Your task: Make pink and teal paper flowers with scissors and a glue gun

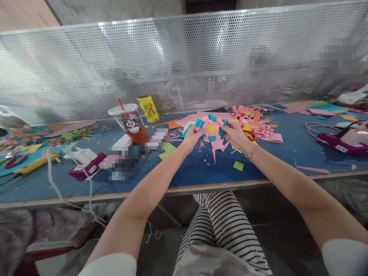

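A round paper flower [211, 128] with blue outer petals, pink inner petals and a yellow centre is held up over the blue table. My left hand [193, 137] pinches its left edge, and my right hand [234, 134], below a bracelet on the wrist, grips its right edge. Behind the flower lie pink paper sheets [198, 118]. Just beyond my right hand are pink fringed paper flowers [260, 128] and scissors with red and yellow handles [248, 132], partly hidden by the hand. Pink scraps and a small green square [238, 165] lie nearer the edge.
A drink cup [132, 124] with a red straw and a yellow can [148, 109] stand left of centre. Purple power strips [87, 165] with cables lie at both sides. A yellow glue gun [36, 164] is at the far left. A perforated metal screen [129, 57] runs behind the table.
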Demonstrator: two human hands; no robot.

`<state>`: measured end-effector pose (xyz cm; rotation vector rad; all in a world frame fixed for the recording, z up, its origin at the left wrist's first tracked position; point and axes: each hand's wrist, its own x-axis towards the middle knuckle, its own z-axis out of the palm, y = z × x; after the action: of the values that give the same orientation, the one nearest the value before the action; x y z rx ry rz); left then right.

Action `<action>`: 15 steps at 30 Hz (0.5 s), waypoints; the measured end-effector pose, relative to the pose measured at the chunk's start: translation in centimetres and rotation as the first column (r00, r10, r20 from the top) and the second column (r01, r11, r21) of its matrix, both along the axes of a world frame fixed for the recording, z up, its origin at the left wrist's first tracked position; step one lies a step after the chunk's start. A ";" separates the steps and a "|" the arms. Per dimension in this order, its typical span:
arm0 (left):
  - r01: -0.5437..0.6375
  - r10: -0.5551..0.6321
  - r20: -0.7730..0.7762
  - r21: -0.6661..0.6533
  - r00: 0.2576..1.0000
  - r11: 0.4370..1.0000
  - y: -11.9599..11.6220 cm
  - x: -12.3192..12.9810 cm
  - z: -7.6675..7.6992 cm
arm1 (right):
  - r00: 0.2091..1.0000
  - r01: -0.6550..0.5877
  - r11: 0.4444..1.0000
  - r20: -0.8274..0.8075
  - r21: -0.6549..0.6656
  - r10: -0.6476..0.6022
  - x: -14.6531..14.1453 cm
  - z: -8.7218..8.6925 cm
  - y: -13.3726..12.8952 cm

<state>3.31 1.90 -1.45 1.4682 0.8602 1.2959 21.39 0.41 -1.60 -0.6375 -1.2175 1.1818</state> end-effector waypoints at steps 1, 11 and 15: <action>0.030 -0.030 0.013 -0.007 0.999 1.000 0.1 -0.1 0.0 | 1.000 0.014 1.000 0.004 -0.002 -0.014 0.0 0.0 0.1; -0.020 0.026 -0.088 0.066 0.996 0.998 0.9 -0.7 -0.2 | 1.000 0.019 0.994 0.016 -0.104 -0.018 0.2 0.2 -0.3; -0.014 0.026 -0.132 0.090 0.991 0.996 1.1 -1.0 -0.1 | 0.999 0.037 0.988 0.001 -0.147 -0.037 0.4 0.2 -0.3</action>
<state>2.31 2.96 -1.50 1.6350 0.9163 1.2761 21.75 0.12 -1.35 -0.7656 -1.1194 1.2487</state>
